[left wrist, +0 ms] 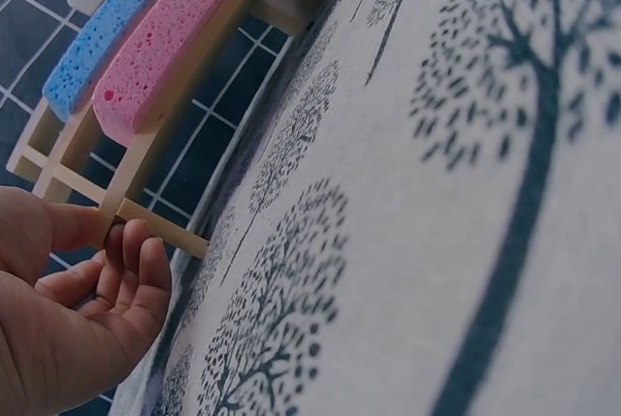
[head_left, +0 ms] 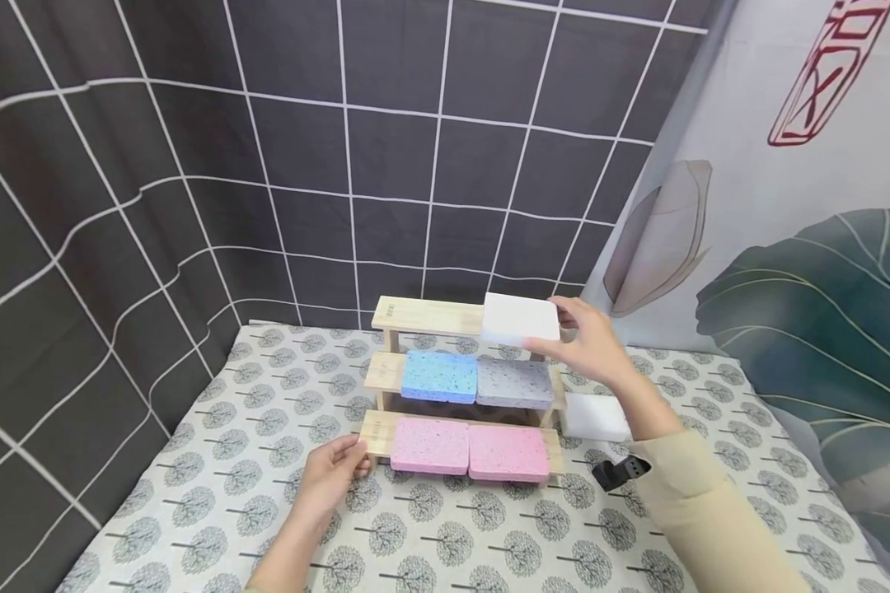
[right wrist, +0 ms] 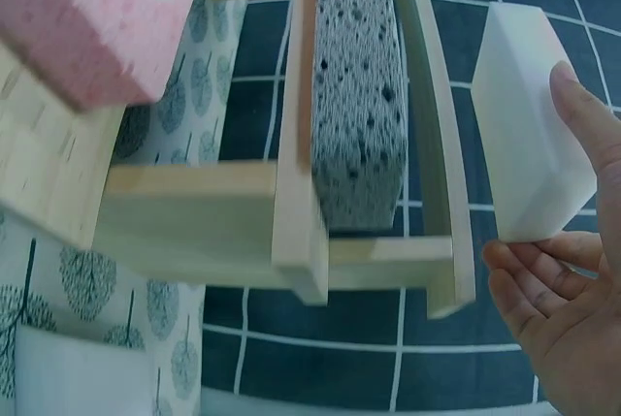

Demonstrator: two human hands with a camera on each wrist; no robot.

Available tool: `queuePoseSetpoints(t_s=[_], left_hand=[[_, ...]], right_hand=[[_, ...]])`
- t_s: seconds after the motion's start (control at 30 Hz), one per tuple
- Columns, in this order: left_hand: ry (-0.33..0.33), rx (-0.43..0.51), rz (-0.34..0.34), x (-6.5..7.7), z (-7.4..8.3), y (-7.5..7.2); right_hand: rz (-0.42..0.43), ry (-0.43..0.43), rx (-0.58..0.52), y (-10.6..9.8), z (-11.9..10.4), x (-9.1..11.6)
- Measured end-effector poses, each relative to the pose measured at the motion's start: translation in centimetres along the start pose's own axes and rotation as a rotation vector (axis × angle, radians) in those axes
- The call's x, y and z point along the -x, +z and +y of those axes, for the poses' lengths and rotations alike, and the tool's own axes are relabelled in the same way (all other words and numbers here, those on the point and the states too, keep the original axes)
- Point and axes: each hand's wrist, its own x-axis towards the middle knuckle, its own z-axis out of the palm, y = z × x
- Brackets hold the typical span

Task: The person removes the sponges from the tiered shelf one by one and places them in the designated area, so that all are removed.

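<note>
A three-step wooden rack (head_left: 430,313) stands on the cloth. My right hand (head_left: 589,339) grips a white sponge (head_left: 521,317) between thumb and fingers at the right end of the top step. In the right wrist view the white sponge (right wrist: 529,130) is held by its edges. My left hand (head_left: 332,473) pinches the left end of the bottom step, thumb on top and fingers curled below, as the left wrist view shows. A blue sponge (head_left: 439,375) and a grey sponge (head_left: 514,383) lie side by side on the middle step. Two pink sponges (head_left: 430,445) lie on the bottom step.
Another white sponge (head_left: 596,416) lies on the tree-patterned cloth (head_left: 245,527) right of the rack. A black strap-like object (head_left: 620,473) is at my right sleeve. A dark grid-patterned curtain (head_left: 386,148) hangs behind and to the left.
</note>
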Motion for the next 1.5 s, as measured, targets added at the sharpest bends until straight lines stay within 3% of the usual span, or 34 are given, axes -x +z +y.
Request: queuePoseSetpoints(t_s=[0.17,1.0,1.5], left_hand=[[-0.004,0.006,0.0,0.1,0.2,0.0],[-0.007,-0.02,0.004,0.0,0.0,0.0],[0.008,0.021,-0.014,0.1,0.0,-0.1]], right_hand=[[0.028,-0.029,-0.032,-0.8,0.7,0.7],[0.008,0.055,-0.002,-3.1,3.3,3.9],[0.07,0.05,0.013,-4.6,5.2,5.4]])
